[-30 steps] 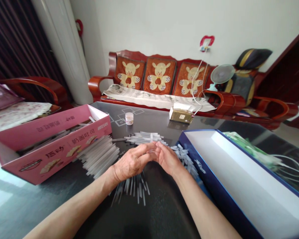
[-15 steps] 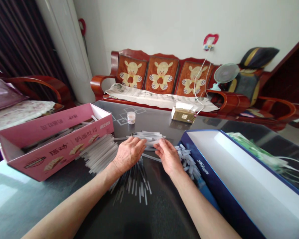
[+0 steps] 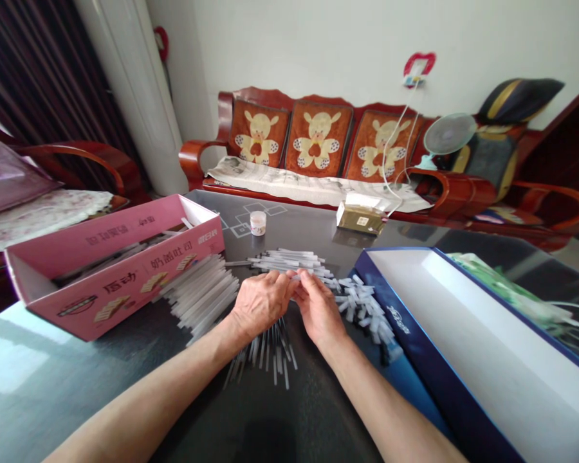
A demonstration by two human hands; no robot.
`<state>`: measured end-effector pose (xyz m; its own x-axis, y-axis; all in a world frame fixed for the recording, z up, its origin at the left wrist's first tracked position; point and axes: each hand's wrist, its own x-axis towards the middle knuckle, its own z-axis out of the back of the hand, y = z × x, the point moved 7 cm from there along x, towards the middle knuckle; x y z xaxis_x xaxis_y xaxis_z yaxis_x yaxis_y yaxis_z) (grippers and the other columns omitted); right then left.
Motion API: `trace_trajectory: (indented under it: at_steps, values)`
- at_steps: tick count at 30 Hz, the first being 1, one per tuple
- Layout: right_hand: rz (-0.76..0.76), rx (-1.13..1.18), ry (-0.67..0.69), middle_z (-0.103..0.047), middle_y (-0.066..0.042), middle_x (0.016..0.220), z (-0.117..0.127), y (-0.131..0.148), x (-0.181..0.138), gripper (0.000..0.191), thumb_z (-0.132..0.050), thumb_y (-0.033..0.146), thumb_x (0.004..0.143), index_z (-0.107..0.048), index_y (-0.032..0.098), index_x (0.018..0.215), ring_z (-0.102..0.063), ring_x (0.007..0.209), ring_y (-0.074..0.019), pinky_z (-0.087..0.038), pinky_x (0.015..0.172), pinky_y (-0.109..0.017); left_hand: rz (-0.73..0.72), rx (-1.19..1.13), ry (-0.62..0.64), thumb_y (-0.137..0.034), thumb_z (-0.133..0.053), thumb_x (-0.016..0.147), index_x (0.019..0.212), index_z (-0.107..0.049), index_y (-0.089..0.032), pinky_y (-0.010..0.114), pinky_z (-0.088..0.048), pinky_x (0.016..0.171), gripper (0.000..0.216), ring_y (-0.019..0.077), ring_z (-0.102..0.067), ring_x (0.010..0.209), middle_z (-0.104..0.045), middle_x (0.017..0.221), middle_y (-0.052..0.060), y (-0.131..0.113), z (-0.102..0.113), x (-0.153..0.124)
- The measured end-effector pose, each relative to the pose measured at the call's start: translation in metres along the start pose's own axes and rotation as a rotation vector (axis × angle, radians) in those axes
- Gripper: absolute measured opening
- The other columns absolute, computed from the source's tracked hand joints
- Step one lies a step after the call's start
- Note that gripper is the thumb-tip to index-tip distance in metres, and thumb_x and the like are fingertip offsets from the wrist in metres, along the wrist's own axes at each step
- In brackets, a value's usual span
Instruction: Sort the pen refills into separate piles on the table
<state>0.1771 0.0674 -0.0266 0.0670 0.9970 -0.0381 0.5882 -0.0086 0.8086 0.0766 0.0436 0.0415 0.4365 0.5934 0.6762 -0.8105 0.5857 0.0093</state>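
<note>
My left hand (image 3: 263, 297) and my right hand (image 3: 319, 307) meet fingertip to fingertip above the middle of the dark table. Both are closed in a pinch, and a small translucent piece shows faintly between the right fingertips. What the left fingers hold is hidden. Left of them lies a stack of long whitish translucent strips (image 3: 200, 292). Beneath and in front, thin dark sticks with pale ends (image 3: 277, 357) fan toward me. Behind the hands is a pile of pale thin sticks (image 3: 289, 258). Short translucent pieces (image 3: 367, 307) are heaped beside my right hand.
A long pink box (image 3: 139, 276) holding dark and pale sticks stands at left. At right is a blue box (image 3: 400, 321) with a white inside, with a green-white packet (image 3: 492, 280) beyond it. Farther back are a small tub (image 3: 258, 224) and a tissue box (image 3: 361, 218).
My hands have come together, the left moving right and the right slightly left, so their fingertips now meet. The whole view has shifted a little.
</note>
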Motion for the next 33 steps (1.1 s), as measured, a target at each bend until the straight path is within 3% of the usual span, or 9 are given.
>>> trace_trajectory:
  at_steps: [5, 8, 10, 13, 16, 22, 26, 30, 33]
  values:
    - [0.016, -0.004, 0.015, -0.074, -0.002, 0.085, 0.003, 0.004, 0.005, 0.021, -0.071, 0.037, 0.072, -0.065, 0.022, 0.084, -0.069, 0.079, -0.0195, -0.055, 0.077, -0.037, 0.192, -0.244, 0.216, -0.038, -0.037, 0.095, 0.072, -0.063, -0.017, 0.022, -0.034, 0.049, 0.041, 0.0120, -0.057, 0.053, -0.064, 0.061, 0.003, 0.011, -0.011, 0.004]
    - [0.048, 0.067, -0.039, -0.074, -0.002, 0.082, 0.021, 0.025, 0.015, 0.020, -0.071, 0.038, 0.073, -0.065, 0.022, 0.083, -0.070, 0.083, -0.0191, -0.055, 0.076, -0.035, 0.336, -0.516, 0.369, -0.044, -0.035, 0.095, 0.065, -0.063, -0.016, 0.020, -0.036, 0.050, 0.050, 0.0100, -0.053, 0.048, -0.058, 0.050, -0.001, 0.019, -0.020, 0.004]
    - [0.112, 0.108, -0.079, -0.074, -0.001, 0.084, 0.035, 0.042, 0.022, 0.019, -0.072, 0.036, 0.072, -0.065, 0.023, 0.083, -0.069, 0.088, -0.0183, -0.055, 0.079, -0.034, 0.424, -0.581, 0.382, -0.046, -0.033, 0.095, 0.065, -0.065, -0.015, 0.020, -0.037, 0.051, 0.053, 0.0099, -0.053, 0.049, -0.057, 0.050, -0.001, 0.027, -0.020, 0.004]
    - [0.160, 0.018, -0.073, -0.074, -0.002, 0.082, 0.046, 0.049, 0.027, 0.023, -0.071, 0.036, 0.074, -0.064, 0.021, 0.089, -0.070, 0.083, -0.0179, -0.055, 0.073, -0.032, 0.459, -0.412, 0.285, -0.041, -0.037, 0.094, 0.086, -0.069, -0.017, 0.021, -0.041, 0.060, 0.042, 0.0129, -0.062, 0.062, -0.067, 0.065, 0.002, 0.043, -0.009, 0.008]
    - [0.165, -0.174, -0.004, -0.073, -0.003, 0.078, 0.040, 0.036, 0.022, 0.033, -0.069, 0.039, 0.076, -0.060, 0.020, 0.102, -0.070, 0.076, -0.0183, -0.054, 0.065, -0.029, 0.446, -0.160, 0.286, -0.038, -0.039, 0.093, 0.109, -0.065, -0.023, 0.024, -0.045, 0.068, 0.033, 0.0169, -0.066, 0.075, -0.072, 0.083, 0.004, 0.063, 0.000, 0.009]
    - [0.314, -0.667, 0.162, -0.072, -0.004, 0.078, 0.016, 0.021, -0.001, 0.029, -0.051, 0.044, 0.090, -0.059, 0.019, 0.103, -0.067, 0.074, -0.0172, -0.052, 0.067, -0.028, 0.515, 0.197, 0.418, -0.034, -0.038, 0.091, 0.092, -0.068, -0.019, 0.030, -0.049, 0.075, 0.033, 0.0236, -0.066, 0.088, -0.069, 0.094, 0.009, 0.123, 0.018, 0.003]
    - [0.419, -0.803, 0.222, -0.072, -0.004, 0.080, 0.006, 0.023, -0.010, 0.026, -0.047, 0.040, 0.092, -0.057, 0.020, 0.105, -0.067, 0.075, -0.0173, -0.053, 0.071, -0.029, 0.624, 0.292, 0.507, -0.032, -0.039, 0.087, 0.088, -0.070, -0.017, 0.035, -0.050, 0.077, 0.034, 0.0276, -0.066, 0.092, -0.070, 0.096, 0.013, 0.155, 0.022, -0.010]
    - [0.516, -0.877, 0.247, -0.073, -0.003, 0.083, 0.002, 0.025, -0.013, 0.019, -0.049, 0.033, 0.091, -0.057, 0.021, 0.104, -0.068, 0.076, -0.0171, -0.053, 0.074, -0.029, 0.669, 0.313, 0.630, -0.023, -0.041, 0.082, 0.090, -0.071, -0.014, 0.036, -0.049, 0.079, 0.033, 0.0291, -0.065, 0.094, -0.071, 0.095, 0.016, 0.167, 0.016, -0.020]
    - [0.601, -0.983, 0.298, -0.072, -0.004, 0.089, -0.005, 0.025, -0.017, 0.015, -0.049, 0.027, 0.091, -0.059, 0.021, 0.100, -0.068, 0.078, -0.0165, -0.053, 0.071, -0.027, 0.660, 0.320, 0.615, -0.026, -0.041, 0.083, 0.092, -0.071, -0.013, 0.035, -0.049, 0.078, 0.034, 0.0290, -0.065, 0.093, -0.070, 0.097, 0.016, 0.164, 0.016, -0.018]
